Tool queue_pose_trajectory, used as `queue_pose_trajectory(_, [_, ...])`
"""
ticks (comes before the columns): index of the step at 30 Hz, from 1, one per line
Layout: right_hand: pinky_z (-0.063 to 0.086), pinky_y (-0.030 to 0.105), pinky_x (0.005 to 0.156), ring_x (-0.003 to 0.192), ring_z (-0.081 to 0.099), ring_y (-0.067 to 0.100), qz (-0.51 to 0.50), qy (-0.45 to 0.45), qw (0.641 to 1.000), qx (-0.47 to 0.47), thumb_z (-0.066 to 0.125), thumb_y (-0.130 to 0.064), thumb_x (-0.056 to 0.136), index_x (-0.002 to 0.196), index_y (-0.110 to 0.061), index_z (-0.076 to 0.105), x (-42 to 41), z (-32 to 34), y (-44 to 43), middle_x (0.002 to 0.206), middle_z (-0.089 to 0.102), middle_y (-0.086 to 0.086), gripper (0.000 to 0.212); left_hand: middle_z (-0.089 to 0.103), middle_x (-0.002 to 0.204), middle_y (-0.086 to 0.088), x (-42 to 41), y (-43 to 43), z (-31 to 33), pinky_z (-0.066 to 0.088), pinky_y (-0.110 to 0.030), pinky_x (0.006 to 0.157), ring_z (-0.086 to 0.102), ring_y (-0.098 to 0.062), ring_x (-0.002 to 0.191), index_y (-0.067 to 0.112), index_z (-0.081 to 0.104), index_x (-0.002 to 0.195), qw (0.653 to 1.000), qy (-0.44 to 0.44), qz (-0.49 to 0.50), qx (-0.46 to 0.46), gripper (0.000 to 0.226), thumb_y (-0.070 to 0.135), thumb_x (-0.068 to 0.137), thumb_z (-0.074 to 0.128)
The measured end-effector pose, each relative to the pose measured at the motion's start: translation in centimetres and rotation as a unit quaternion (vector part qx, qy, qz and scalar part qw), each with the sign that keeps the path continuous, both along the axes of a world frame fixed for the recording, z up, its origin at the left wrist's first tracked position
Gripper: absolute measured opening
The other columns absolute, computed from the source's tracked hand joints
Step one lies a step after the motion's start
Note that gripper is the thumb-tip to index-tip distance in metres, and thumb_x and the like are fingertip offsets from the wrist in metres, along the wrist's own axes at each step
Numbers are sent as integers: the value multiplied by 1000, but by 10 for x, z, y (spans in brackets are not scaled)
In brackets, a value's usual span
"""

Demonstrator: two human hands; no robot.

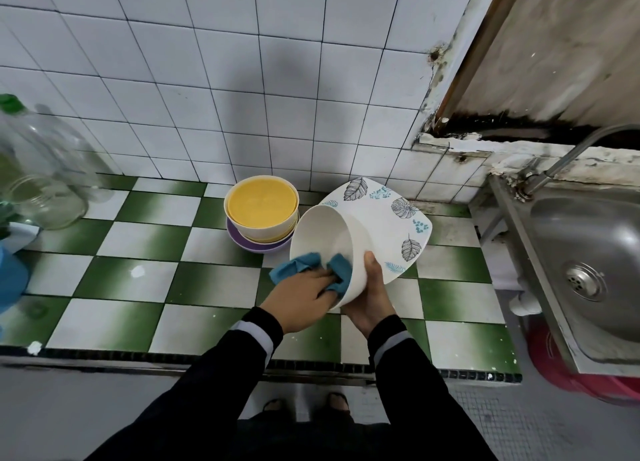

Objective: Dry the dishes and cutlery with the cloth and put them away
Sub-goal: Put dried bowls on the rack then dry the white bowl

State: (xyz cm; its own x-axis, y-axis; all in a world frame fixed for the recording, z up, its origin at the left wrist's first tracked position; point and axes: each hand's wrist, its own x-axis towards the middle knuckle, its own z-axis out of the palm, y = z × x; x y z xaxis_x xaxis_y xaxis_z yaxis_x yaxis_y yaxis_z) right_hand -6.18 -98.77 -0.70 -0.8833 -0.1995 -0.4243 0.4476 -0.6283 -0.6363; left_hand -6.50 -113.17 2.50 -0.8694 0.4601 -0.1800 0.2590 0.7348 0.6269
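A white bowl (325, 239) is tilted on its side above the counter, its opening facing left. My right hand (370, 298) grips its lower rim, thumb along the outer wall. My left hand (301, 298) holds a blue cloth (301, 265) and presses it into the bowl's inside. Behind the bowl lies a square white plate with leaf prints (388, 218), partly hidden by it. To the left stands a stack of bowls: one with a yellow inside (261, 206) on a purple one (242, 242).
The green-and-white checkered counter (138, 280) runs left and toward me. Clear plastic bottles and a glass jar (45, 183) stand at the far left. A steel sink (588, 270) with a tap (568, 155) sits at the right. A red tub (571, 374) is below it.
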Motion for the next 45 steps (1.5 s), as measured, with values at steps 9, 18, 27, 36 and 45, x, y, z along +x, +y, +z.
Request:
queue_pose_trajectory(9, [54, 43, 91, 106, 61, 30, -22, 12, 1000, -1, 92, -66, 41, 122, -13, 58, -8, 9, -1, 111, 63, 15, 103, 71, 105, 1, 12, 25, 47, 47, -27, 93, 65, -14, 97, 21, 67, 105, 856, -278, 209, 382, 20, 25, 100, 48])
queue_pose_trajectory(18, [50, 50, 102, 129, 53, 40, -4, 58, 993, 99, 88, -58, 61, 144, -4, 45, -12, 8, 0, 139, 56, 23, 108, 71, 116, -2, 7, 23, 48, 53, -39, 96, 67, -20, 107, 21, 62, 118, 773, -297, 244, 505, 28, 24, 91, 67])
queue_pose_trajectory(27, [35, 57, 113, 136, 48, 30, -6, 25, 995, 92, 56, -86, 72, 148, -22, 44, -8, -3, 9, 146, 54, 8, 101, 71, 115, -3, 5, 6, 48, 58, -32, 82, 67, -21, 105, 21, 60, 121, 776, -274, 253, 509, 46, 28, 77, 70])
queue_pose_trajectory(36, [46, 38, 81, 105, 61, 33, -77, -135, 980, -127, 58, -41, 88, 109, -16, 68, 2, -10, 9, 115, 70, 12, 34, 72, 114, -5, 0, -19, 36, 60, -47, 69, 72, -27, 94, 27, 57, 125, 680, -330, 301, 581, 95, 52, 42, 93])
queue_pose_trajectory(45, [62, 43, 76, 92, 74, 19, -166, 20, 973, -161, 49, -18, 93, 116, -7, 66, -18, 60, 35, 100, 77, 6, 32, 66, 124, -15, 3, -36, 8, 61, -40, 76, 66, -32, 108, 12, 54, 134, 658, -291, 381, 580, 67, 41, 78, 77])
